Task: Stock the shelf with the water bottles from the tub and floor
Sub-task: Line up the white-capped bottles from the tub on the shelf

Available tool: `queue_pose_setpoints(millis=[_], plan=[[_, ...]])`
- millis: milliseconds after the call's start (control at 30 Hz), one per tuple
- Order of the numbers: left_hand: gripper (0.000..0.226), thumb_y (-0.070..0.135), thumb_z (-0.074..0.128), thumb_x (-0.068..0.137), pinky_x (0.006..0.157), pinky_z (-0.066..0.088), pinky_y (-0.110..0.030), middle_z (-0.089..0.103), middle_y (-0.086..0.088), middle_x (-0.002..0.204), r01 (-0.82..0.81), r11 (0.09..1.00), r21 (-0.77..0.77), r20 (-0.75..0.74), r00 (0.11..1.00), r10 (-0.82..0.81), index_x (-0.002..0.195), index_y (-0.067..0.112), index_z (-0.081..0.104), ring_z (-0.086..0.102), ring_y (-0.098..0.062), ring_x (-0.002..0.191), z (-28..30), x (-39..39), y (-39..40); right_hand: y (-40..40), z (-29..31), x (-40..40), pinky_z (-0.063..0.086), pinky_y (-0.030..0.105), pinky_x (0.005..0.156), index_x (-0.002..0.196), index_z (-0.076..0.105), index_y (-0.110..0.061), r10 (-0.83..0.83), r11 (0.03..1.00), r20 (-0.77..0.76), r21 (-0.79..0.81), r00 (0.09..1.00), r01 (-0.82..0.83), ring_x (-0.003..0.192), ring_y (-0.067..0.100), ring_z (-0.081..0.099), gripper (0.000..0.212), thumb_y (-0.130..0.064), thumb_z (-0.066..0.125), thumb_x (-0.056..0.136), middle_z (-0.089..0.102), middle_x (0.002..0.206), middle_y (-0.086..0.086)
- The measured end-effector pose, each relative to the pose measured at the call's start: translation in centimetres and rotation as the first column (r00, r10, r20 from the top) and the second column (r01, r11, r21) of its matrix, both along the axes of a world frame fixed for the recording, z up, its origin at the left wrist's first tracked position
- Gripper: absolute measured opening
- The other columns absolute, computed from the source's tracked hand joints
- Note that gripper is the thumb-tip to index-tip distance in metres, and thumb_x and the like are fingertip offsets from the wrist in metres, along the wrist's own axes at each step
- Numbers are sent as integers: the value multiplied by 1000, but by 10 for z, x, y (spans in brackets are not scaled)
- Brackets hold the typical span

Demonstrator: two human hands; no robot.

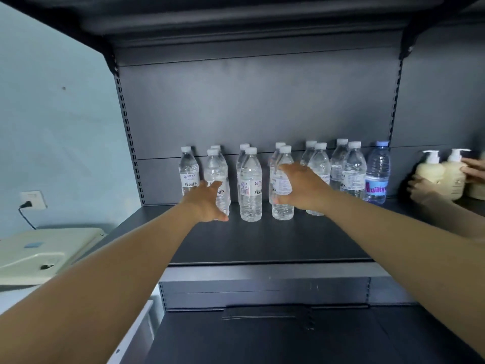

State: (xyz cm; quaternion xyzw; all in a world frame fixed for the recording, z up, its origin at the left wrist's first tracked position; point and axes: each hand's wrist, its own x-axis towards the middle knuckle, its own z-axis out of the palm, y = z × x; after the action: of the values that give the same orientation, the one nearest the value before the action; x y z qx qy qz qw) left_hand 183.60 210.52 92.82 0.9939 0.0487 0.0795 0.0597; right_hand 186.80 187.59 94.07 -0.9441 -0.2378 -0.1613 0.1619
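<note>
Several clear water bottles with white caps stand in paired rows at the back of the dark shelf (262, 243). My left hand (208, 203) wraps around the front bottle (216, 172) of the second column from the left. My right hand (301, 187) grips the front bottle (283, 185) of a column right of centre. Between my hands stands a free front bottle (251, 185). One bottle (188, 172) stands alone at the far left. A taller bottle (377, 174) with a blue cap and purple label ends the row on the right.
On the neighbouring shelf section at the right, another person's hands (475, 169) hold cream pump bottles (433, 169). A beige appliance (44, 253) sits at the lower left below a wall socket (33, 199). A lower shelf (288, 337) lies beneath.
</note>
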Motion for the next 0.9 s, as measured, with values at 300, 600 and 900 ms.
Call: queue_pose_setpoints(millis=[300, 600, 900], plan=[[98, 47, 73, 72, 108, 35, -47, 27, -7, 150, 92, 984, 151, -54, 995, -85, 148, 24, 14, 27, -29, 139, -42, -90, -44, -55, -44, -98, 27, 46, 112, 147, 19, -22, -85, 980, -73, -188, 994, 70, 142, 26, 15, 91, -52, 67, 76, 21, 153, 6], [95, 46, 72, 74, 108, 31, -42, 27, -6, 149, 169, 984, 46, -185, 970, -158, 148, 24, 16, 27, -28, 137, -172, -167, -81, -92, -180, -180, 21, 41, 115, 148, 20, -25, -83, 995, -248, -81, 965, 65, 143, 21, 14, 86, -48, 67, 79, 21, 154, 1], [93, 45, 73, 73, 110, 32, -44, 30, -5, 149, 136, 981, -135, -400, 898, -180, 147, 23, 21, 26, -27, 138, -359, -198, -116, -129, -367, -207, 31, 39, 110, 143, 30, -24, -86, 994, -375, 26, 923, 103, 136, 20, 30, 73, -41, 66, 82, 37, 146, 0]])
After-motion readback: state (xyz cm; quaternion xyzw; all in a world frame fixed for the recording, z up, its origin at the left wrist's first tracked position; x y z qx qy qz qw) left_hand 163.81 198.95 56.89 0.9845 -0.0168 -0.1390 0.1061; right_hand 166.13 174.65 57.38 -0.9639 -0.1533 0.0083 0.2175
